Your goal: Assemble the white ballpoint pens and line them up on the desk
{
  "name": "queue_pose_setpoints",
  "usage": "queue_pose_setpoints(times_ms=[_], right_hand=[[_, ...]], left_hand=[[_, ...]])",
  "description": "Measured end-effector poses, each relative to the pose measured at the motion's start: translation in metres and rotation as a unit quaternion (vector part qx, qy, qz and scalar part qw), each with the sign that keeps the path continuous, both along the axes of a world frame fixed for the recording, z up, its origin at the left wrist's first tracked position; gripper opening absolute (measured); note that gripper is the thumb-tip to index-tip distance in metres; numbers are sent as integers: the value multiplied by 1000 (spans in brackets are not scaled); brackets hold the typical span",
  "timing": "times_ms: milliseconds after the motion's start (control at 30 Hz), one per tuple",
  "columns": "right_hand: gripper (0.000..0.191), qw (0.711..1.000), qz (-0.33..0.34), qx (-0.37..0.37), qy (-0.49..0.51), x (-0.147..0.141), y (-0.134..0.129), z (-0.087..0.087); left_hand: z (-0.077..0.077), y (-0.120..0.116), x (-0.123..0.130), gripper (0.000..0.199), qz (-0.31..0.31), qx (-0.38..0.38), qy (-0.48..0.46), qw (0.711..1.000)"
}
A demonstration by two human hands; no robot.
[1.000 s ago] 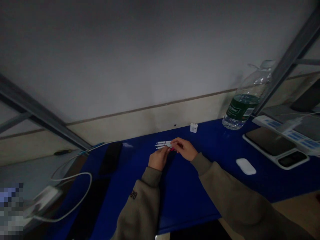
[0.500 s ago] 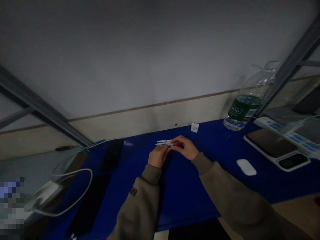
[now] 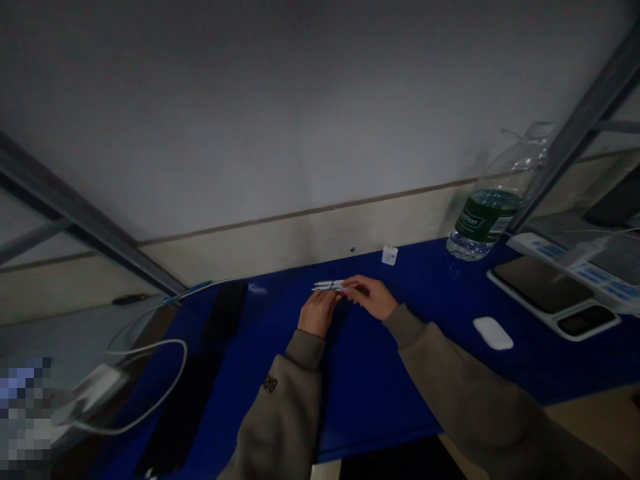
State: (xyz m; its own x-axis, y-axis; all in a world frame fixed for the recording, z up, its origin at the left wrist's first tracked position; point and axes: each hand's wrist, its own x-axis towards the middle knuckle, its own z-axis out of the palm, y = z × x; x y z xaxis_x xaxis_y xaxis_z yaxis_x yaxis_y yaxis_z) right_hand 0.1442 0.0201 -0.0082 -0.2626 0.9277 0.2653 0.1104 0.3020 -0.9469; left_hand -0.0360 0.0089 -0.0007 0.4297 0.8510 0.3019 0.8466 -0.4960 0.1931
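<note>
Several slim white pens (image 3: 327, 285) lie side by side on the blue tabletop (image 3: 280, 320), pointing left. My left hand (image 3: 317, 313) has its fingers closed at the near side of the pens, against the lowest one. My right hand (image 3: 370, 297) pinches at their right ends, and its fingers cover part of them. A small pink-red part (image 3: 345, 293) shows between the two hands. How many pens each hand grips is too small to tell.
A white plug adapter (image 3: 389, 255) and a large water bottle (image 3: 485, 217) stand near the wall. On the right are a white case (image 3: 493, 333), a scale (image 3: 545, 287) and a power strip (image 3: 600, 280). Dark flat objects (image 3: 225, 310) and a white cable (image 3: 185, 360) lie left.
My right hand's fingers have curled inward and slightly down, and less red shows beneath them. My left hand has shifted very slightly right.
</note>
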Motion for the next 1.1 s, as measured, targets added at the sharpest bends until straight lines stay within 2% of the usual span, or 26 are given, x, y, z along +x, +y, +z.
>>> queue_pose_setpoints(times_ms=[67, 300, 533, 733, 833, 967, 1100], right_hand=[[28, 1000, -12, -16, 2, -1, 1, -3], [24, 999, -2, 39, 18, -1, 1, 0], [29, 999, -12, -29, 22, 1, 4, -4], [20, 999, 10, 23, 39, 4, 3, 2], [28, 999, 17, -7, 33, 2, 2, 1], [27, 999, -3, -36, 6, -1, 5, -8], [25, 999, -46, -13, -10, 3, 9, -11]], left_hand=[[0, 0, 0, 31, -2, -2, 11, 1000], [4, -6, 1, 32, 63, -48, 13, 997], [7, -9, 2, 34, 39, -64, -10, 997], [10, -10, 2, 32, 78, -79, -1, 994], [9, -8, 2, 31, 44, -66, -5, 997], [3, -3, 2, 29, -25, -24, -10, 999], [-1, -1, 2, 26, 5, -32, -13, 999]])
